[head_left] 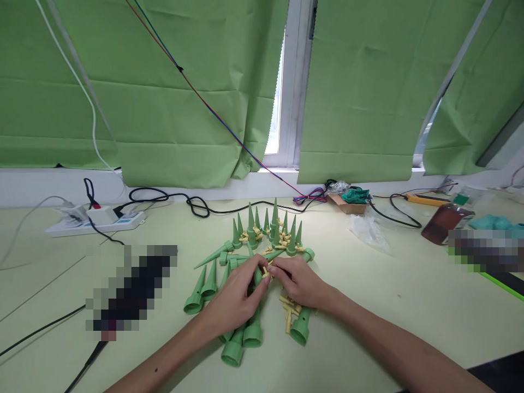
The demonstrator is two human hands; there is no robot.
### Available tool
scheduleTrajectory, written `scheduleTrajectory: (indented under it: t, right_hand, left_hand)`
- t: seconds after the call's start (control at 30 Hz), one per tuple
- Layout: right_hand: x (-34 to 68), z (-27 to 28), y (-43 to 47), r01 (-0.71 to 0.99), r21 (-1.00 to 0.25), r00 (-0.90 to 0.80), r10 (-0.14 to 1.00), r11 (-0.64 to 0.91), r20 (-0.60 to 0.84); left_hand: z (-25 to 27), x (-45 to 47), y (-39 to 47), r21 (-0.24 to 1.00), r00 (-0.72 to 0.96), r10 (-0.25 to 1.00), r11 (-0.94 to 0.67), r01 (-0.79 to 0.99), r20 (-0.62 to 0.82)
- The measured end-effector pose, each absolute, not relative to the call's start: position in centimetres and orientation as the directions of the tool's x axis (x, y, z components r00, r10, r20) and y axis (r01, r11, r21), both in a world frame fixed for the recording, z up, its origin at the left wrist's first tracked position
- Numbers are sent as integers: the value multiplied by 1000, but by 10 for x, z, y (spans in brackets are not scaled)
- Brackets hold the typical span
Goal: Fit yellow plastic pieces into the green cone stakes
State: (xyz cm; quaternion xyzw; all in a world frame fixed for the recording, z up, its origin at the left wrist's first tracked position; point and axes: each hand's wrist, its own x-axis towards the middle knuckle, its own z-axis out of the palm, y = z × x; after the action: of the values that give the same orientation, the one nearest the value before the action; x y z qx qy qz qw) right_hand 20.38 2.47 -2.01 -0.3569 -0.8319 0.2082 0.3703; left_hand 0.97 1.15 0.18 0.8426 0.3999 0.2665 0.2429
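My left hand [235,295] is closed around a green plastic cone spike [257,275], with thumb and forefinger pinched near a small yellow plastic piece [265,271]. Fingertips of my right hand [301,279] are pinched together at that same yellow piece, touching the left fingertips. Exactly how the piece meets the cone is hidden by the fingers. More hollow green cones [232,353] lie around and beneath my left hand. Below my right hand are several loose yellow pieces [289,308] and one green cone [301,330]. Behind both hands, several green cones [292,237] stand upright among yellow pieces.
A white power strip [96,222] with black cables lies at the back left. At the back right are a cardboard box [347,204], a crumpled plastic bag [368,232] and a bottle of dark red liquid [444,221]. Blurred dark objects flank the work area. Green curtains [184,109] hang behind.
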Motion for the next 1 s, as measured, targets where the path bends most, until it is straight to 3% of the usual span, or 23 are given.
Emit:
scheduleTrajectory:
  t: [0.63,1.0]
  right_hand:
    - [203,-18,23,395,-609,-448,723,688,526]
    - [202,-20,20,400,-584,-403,708,707,581]
  left_hand:
    - [-1,9,13,630,548,793,-573,524,265]
    - [-3,9,14,590,526,768,-629,507,366]
